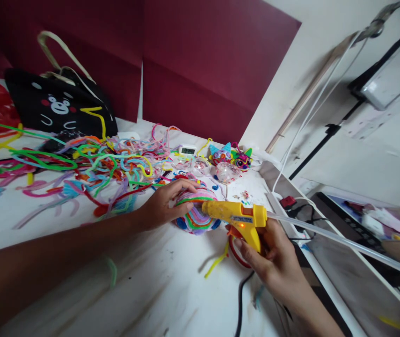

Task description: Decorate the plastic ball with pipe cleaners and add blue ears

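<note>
A yellow hot glue gun [235, 213] with a glowing orange light is gripped in my right hand [273, 252]. A long translucent glue stick [312, 229] sticks out of its back end. The nozzle touches or nearly touches a rounded craft piece [200, 213] covered with rings of coloured pipe cleaner. My left hand [168, 201] grips the piece's left side, thumb in front and fingers over its top. Part of the piece is hidden behind that hand and the nozzle. Below the gun lie red-handled scissors [238, 252], partly covered, and a short yellow pipe cleaner [215, 264].
A tangle of pipe cleaners [115, 159] spreads across the left of the white table [150, 290]. A small digital clock [187, 150], two decorated cat-like masks [221, 154] and clear plastic pieces [228, 172] stand behind. A black bag [66, 107] is at back left; a black cord [242, 299] runs in front.
</note>
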Tool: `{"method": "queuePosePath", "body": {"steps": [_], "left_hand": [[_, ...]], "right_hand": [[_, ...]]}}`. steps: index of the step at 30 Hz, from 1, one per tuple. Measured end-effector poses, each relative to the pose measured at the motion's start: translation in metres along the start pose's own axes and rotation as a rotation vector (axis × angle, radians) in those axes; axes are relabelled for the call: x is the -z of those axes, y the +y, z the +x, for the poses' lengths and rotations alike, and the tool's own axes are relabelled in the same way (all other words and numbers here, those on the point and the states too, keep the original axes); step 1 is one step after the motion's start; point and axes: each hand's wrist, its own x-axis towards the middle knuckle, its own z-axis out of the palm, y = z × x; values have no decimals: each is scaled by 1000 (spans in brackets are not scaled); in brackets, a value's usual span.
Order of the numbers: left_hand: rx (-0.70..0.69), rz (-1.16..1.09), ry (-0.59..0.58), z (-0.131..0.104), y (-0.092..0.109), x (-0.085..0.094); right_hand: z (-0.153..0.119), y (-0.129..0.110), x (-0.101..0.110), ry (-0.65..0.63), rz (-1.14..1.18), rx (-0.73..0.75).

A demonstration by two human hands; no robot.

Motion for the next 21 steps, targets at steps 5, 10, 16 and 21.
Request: {"method": "queuePosePath", "body": {"steps": [5,10,16,21], "left_hand": [[-7,2,2,0,-1,0],[-16,4,-4,0,0,0],[-21,18,-24,-1,1,2],[-63,48,-42,-1,-1,2]], "right_hand": [[-1,2,1,-37,5,-15],[-2,3,1,-55,8,-17],[-1,2,0,-19,-11,10],[-2,2,2,15,-71,32]]}}
